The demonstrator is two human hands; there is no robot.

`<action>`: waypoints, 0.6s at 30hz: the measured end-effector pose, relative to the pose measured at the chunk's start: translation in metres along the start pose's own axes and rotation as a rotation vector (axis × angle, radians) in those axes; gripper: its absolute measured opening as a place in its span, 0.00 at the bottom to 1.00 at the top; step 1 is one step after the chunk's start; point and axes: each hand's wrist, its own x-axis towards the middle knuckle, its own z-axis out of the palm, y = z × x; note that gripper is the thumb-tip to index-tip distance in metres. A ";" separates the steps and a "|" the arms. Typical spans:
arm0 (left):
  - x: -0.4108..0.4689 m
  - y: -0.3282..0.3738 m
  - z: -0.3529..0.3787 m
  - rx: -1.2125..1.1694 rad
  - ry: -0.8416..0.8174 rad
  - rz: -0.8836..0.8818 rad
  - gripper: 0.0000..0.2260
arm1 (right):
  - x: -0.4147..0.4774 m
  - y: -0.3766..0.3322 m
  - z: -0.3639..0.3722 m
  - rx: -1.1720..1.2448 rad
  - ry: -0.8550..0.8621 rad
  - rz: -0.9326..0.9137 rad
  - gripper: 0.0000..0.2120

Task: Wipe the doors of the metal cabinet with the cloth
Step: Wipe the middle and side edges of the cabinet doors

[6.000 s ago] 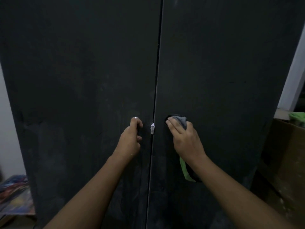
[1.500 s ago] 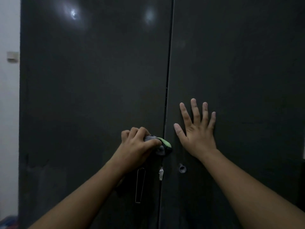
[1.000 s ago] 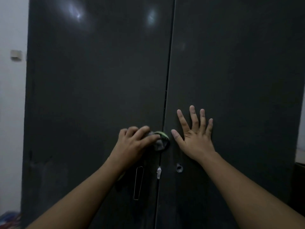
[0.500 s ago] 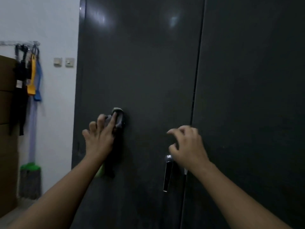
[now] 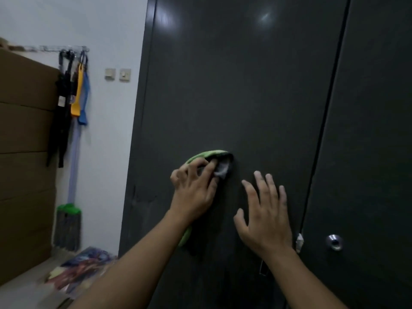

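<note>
- White wall (image 5: pixel 107 36) beside dark grey metal cabinet's left door (image 5: pixel 234 97);
- left hand (image 5: pixel 194 192) grasping green-and-grey cloth (image 5: pixel 214 159) against it;
- right hand (image 5: pixel 265 217) released, fingers spread.

Floor (image 5: pixel 19 294) on my L: colourful printed sheets (image 5: pixel 82 265) lying flat; cardboard boxes (image 5: pixel 24 166) stacked beside them.

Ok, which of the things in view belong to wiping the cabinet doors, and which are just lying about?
For the job: cloth, gripped by the left hand against the left door; right hand, fingers spread, beside it; right door.
Lying about: mop and hanging tools at the wall; cardboard boxes; printed sheets on the floor; wall switches.
</note>
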 end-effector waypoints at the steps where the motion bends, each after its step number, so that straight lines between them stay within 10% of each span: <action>1: -0.011 -0.002 0.007 0.036 0.034 0.049 0.20 | 0.001 0.000 0.002 -0.023 0.013 -0.003 0.33; 8: -0.071 -0.059 0.026 0.132 0.069 0.154 0.20 | -0.003 -0.002 0.015 -0.147 0.024 -0.028 0.34; 18: -0.078 -0.119 0.003 -0.083 0.165 -0.447 0.18 | -0.003 -0.002 0.021 -0.226 0.044 -0.077 0.34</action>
